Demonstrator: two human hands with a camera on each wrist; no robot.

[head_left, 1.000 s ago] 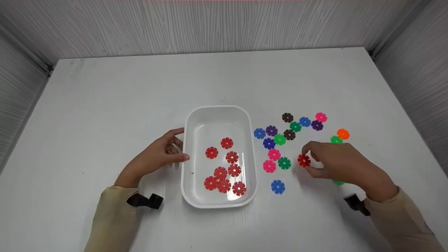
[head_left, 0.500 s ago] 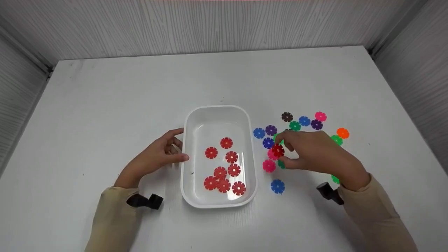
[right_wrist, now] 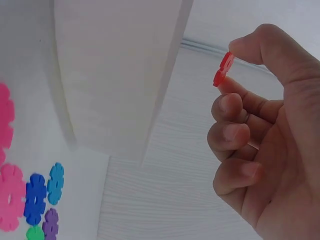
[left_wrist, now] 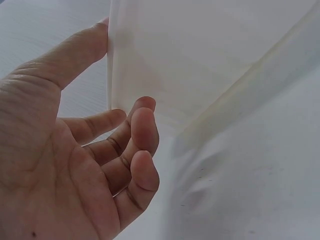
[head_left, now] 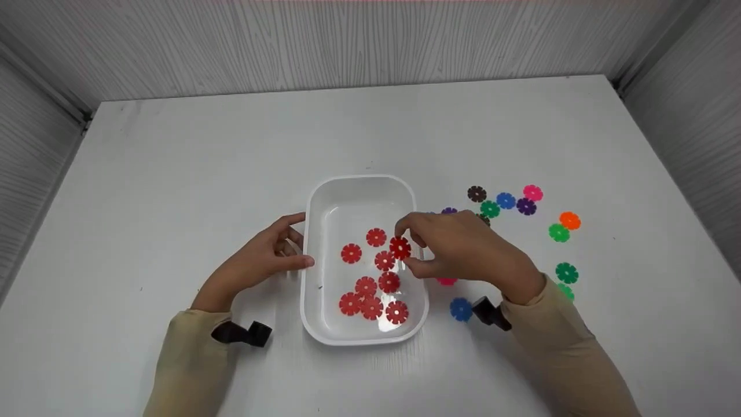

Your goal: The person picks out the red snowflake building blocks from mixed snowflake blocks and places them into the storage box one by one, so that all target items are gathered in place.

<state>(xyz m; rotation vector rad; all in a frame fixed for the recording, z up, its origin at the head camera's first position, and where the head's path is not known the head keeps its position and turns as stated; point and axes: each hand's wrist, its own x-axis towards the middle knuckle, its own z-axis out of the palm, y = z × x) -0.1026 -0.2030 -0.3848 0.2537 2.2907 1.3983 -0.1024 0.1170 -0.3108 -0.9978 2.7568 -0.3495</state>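
Note:
In the head view my right hand (head_left: 457,246) is over the right rim of a white plastic tray (head_left: 307,307). Its thumb and index finger pinch a red notched disc (head_left: 400,248) by the edges, and the right wrist view shows this red disc (right_wrist: 223,69) nearly edge-on. Several similar red discs (head_left: 351,253) lie on the tray floor, some overlapping. At the tray's left side, my left hand (head_left: 263,255) rests its thumb tip on the rim. In the left wrist view that hand (left_wrist: 85,145) has its index fingertip at the outer wall, its other fingers loosely bent.
Right of the tray, several notched discs lie loose on the white table (head_left: 202,150), among them an orange disc (head_left: 570,220), a blue disc (head_left: 461,309) and a green disc (head_left: 567,273). My right hand hides some. Wood-grain panels (head_left: 359,46) rise behind the table and at both sides.
My right hand has moved left with the red disc, from over the loose discs to above the tray. The left hand and the tray have stayed in place.

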